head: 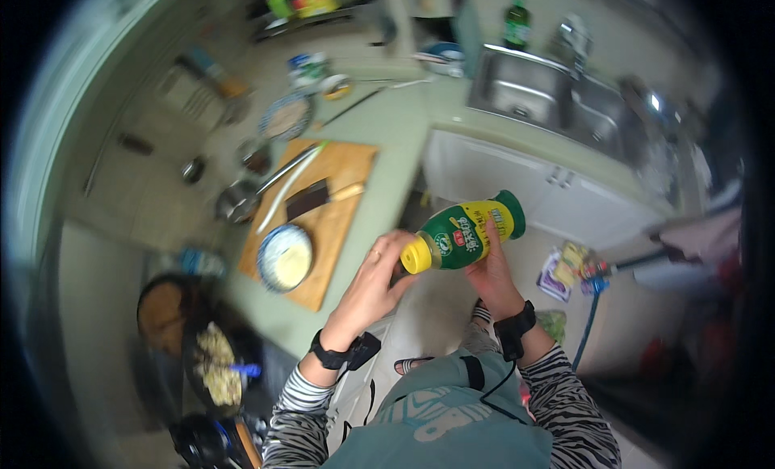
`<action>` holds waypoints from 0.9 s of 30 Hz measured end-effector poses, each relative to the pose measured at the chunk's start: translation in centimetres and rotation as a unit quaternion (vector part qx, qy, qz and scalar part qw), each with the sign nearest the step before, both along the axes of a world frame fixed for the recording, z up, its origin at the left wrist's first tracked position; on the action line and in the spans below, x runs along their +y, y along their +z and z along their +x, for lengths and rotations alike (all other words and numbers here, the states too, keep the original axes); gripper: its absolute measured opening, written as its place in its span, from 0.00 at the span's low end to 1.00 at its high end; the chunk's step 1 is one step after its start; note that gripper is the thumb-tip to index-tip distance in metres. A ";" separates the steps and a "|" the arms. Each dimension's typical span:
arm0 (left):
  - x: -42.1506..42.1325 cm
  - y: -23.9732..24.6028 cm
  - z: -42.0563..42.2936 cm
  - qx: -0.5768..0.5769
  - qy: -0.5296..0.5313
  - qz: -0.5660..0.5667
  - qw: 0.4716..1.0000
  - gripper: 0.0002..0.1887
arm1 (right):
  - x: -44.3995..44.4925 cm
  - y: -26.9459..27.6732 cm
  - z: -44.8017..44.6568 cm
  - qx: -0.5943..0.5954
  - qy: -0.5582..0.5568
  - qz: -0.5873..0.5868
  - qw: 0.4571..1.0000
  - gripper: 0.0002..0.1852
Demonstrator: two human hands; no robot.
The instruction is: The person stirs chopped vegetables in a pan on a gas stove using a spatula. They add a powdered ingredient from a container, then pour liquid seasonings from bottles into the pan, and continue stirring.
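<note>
A green plastic seasoning bottle [454, 239] with a yellow cap and printed label lies sideways in front of my body. My right hand [493, 272] holds its body from below. My left hand [378, 281] has its fingers at the yellow cap; whether they grip it is unclear. Left of my hands, a wooden cutting board [333, 251] bears a patterned bowl [284, 258] with pale yellow contents, a cleaver [307, 201] and a green onion stalk [287, 187].
At lower left, a pan holds cooked food [218, 372] beside a blue utensil [247, 370]. A patterned plate [286, 116] stands beyond the board. A double steel sink [521, 84] is at upper right, near a green bottle [517, 24]. Packages [560, 272] lie on the floor at right.
</note>
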State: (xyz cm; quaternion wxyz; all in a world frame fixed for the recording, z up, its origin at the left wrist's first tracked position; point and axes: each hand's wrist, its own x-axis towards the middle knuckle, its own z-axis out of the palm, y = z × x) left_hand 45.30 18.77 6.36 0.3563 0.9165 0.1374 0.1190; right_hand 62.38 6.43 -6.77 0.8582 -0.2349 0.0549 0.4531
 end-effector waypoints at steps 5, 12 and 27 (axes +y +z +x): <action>-2.2 -4.7 12.4 0.139 0.059 -0.118 0.981 0.31 | -4.1 -6.2 8.1 0.100 -0.066 -0.025 0.992 0.26; -4.7 -11.9 22.7 0.002 -0.056 0.062 0.997 0.23 | -7.1 -10.0 13.6 0.173 -0.145 -0.034 0.974 0.24; -9.7 -34.0 34.8 0.274 -0.258 -0.100 0.921 0.38 | -19.2 -38.9 18.7 0.317 -0.263 -0.090 0.907 0.33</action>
